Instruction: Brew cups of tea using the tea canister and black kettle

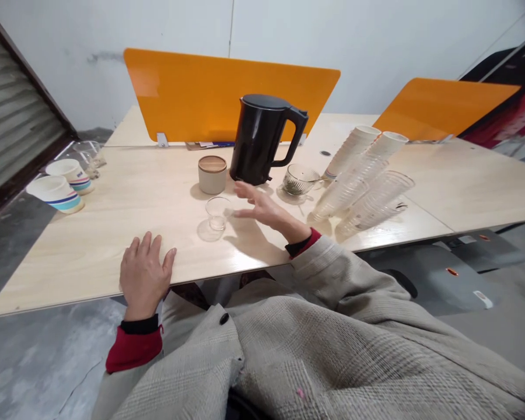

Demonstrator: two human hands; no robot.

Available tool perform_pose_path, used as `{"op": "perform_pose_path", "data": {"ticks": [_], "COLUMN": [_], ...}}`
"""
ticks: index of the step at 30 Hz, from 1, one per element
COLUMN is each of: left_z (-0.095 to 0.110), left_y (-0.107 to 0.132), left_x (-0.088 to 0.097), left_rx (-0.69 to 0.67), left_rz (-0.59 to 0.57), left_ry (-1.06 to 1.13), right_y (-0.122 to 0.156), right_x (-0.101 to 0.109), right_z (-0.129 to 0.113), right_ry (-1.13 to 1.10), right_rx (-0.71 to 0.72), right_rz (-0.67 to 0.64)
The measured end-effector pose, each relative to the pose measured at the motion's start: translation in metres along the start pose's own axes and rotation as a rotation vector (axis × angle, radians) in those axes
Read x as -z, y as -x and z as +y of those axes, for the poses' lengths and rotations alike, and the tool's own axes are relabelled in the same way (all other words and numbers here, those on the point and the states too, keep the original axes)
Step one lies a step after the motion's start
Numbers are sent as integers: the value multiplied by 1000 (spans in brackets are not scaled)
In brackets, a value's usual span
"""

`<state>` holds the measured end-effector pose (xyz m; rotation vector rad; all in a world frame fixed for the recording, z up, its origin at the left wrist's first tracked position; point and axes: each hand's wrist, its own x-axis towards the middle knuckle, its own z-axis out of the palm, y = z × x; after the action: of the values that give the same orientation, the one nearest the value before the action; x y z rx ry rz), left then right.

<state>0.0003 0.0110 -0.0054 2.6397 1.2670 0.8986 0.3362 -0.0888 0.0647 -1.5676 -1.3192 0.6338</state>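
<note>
My left hand (144,274) lies flat on the near edge of the wooden table (114,233), fingers spread, holding nothing. My right hand (262,209) hovers open just right of a small clear glass (217,213), fingertips close to it but apart. Behind stand a black electric kettle (262,139), a beige jar with a wooden lid (212,174), and a glass cup with tea leaves (298,179).
Stacks of paper and clear plastic cups (361,178) lie tilted at the right. Two striped paper bowls (63,184) and a clear glass (90,154) sit at the far left. Orange dividers (201,93) stand behind. The table drops off at the near edge.
</note>
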Motion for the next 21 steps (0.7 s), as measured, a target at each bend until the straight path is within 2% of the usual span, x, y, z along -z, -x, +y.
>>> {"op": "perform_pose_path", "data": {"ticks": [3, 5, 8, 12, 17, 21], "left_z": [1, 2, 4, 5, 6, 6], "left_y": [0, -1, -1, 0, 2, 2], "left_x": [1, 2, 4, 3, 3, 3], "left_rx": [3, 14, 30, 36, 40, 49], "left_rz": [-16, -30, -36, -27, -26, -29], "left_ry": [3, 7, 11, 19, 1, -17], "right_y": [-27, -55, -104, -150, -165, -168], "right_x": [18, 19, 7, -18, -36, -33], "right_z": [-9, -14, -13, -2, 9, 16], "right_ry": [30, 98, 290, 436, 541, 572], "right_rx": [16, 51, 136, 108, 21, 67], "right_rz": [105, 151, 184, 169, 179, 256]}}
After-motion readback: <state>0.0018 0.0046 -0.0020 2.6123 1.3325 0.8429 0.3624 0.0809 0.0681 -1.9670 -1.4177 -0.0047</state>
